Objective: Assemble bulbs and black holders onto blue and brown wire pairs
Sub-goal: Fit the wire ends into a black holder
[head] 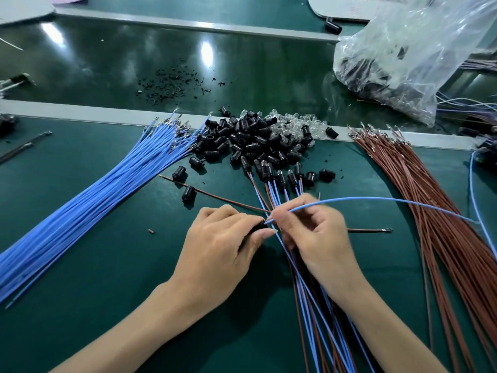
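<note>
My left hand pinches a black holder between thumb and fingers. My right hand grips a single blue wire that arcs off to the right, its end meeting the holder. A thin brown wire runs leftward from between the hands. Under my right hand lies a bunch of finished blue and brown wire pairs with holders and bulbs at their far ends. Beyond them sit a heap of black holders and clear bulbs.
A thick bundle of blue wires fans out at the left, a bundle of brown wires at the right. A clear plastic bag of parts lies at the back right. A grey rail crosses the green bench. Black scraps lie beyond it.
</note>
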`<state>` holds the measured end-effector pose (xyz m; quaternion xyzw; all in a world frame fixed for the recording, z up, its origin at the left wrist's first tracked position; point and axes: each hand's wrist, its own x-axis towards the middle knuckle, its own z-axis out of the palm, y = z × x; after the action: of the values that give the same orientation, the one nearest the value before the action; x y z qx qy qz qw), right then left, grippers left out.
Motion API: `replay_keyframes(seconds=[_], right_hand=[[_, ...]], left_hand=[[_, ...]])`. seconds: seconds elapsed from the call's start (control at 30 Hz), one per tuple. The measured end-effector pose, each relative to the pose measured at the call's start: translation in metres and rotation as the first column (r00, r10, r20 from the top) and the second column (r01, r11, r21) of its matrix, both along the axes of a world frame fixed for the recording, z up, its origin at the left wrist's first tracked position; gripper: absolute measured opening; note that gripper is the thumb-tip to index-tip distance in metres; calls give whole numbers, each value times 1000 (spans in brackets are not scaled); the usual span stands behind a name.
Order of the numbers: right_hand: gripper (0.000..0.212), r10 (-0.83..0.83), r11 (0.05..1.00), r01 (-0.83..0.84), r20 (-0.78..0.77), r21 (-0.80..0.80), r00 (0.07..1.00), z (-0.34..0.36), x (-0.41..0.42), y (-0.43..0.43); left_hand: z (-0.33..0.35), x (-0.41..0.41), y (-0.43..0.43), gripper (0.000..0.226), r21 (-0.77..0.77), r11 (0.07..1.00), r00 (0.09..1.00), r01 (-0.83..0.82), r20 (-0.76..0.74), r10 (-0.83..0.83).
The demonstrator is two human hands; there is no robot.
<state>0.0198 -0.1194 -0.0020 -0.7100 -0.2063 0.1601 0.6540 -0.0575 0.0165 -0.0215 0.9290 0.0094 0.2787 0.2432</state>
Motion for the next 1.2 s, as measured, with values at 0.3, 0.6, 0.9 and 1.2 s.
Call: replay_keyframes(seconds=[0.3, 0.6, 0.9, 1.2], right_hand=[[14, -76, 989, 84, -71, 122, 995, 1, 9, -3], [16, -20, 937, 117, -283, 330, 959, 12, 10, -5], [17, 68, 964, 25, -336, 266, 939, 12, 9, -5], [13, 255, 967, -256, -63, 7, 965, 14, 17, -10]], left_hand=[[18, -9, 8, 36, 375, 915, 971, -150, -119, 208], [29, -6, 2, 40, -666, 745, 792, 43, -432, -432], [22, -4, -3, 38, -863, 505, 772, 13, -313, -553], [19, -3, 0, 36, -853, 521, 898, 20, -214, -385]])
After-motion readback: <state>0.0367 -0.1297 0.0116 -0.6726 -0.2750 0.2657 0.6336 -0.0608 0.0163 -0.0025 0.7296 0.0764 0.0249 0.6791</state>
